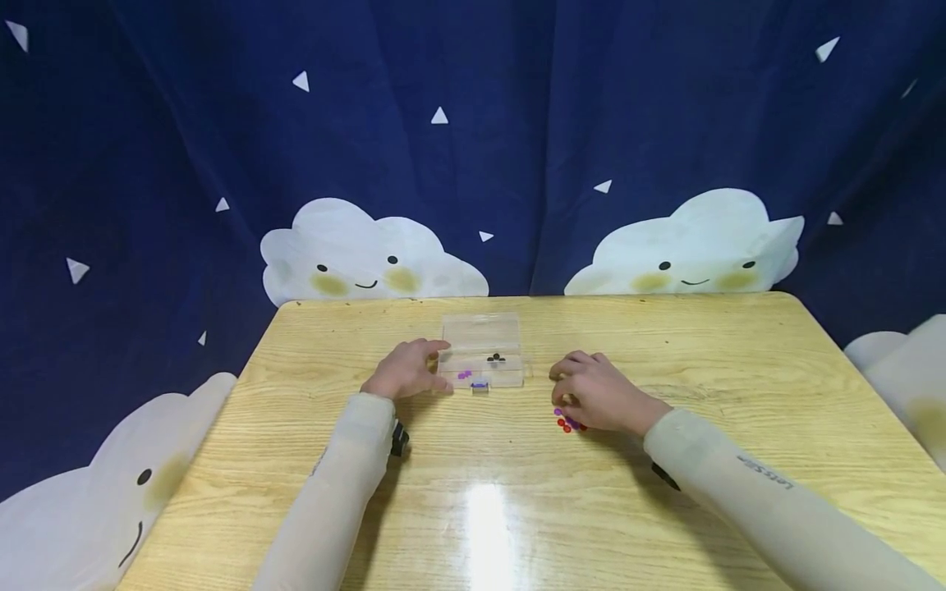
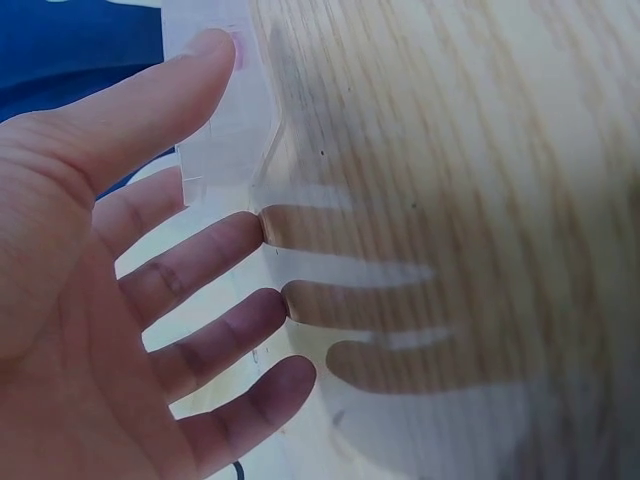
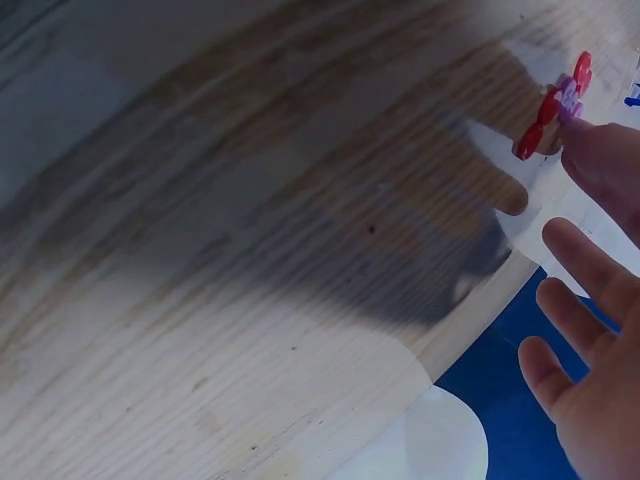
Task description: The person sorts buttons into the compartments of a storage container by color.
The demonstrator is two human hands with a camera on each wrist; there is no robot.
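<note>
A clear plastic box [image 1: 484,376] stands on the table with its lid [image 1: 482,332] raised at the back. Inside are purple pieces [image 1: 464,375] on the left and black pieces [image 1: 496,359] farther right. My left hand [image 1: 409,368] is at the box's left end, fingers spread and fairly straight, thumb over the near side. My right hand [image 1: 597,394] is low over a small cluster of round red pieces [image 1: 567,428] and purple pieces [image 1: 557,412]. In the right wrist view its thumb reaches a purple piece [image 3: 568,98]; its index finger is hidden and the other fingers are loosely bent.
The wooden table [image 1: 532,509] carries the box and the loose pieces. A small latch [image 1: 479,387] shows on the box's front. Behind the table hangs a dark blue curtain [image 1: 510,148] with cloud prints.
</note>
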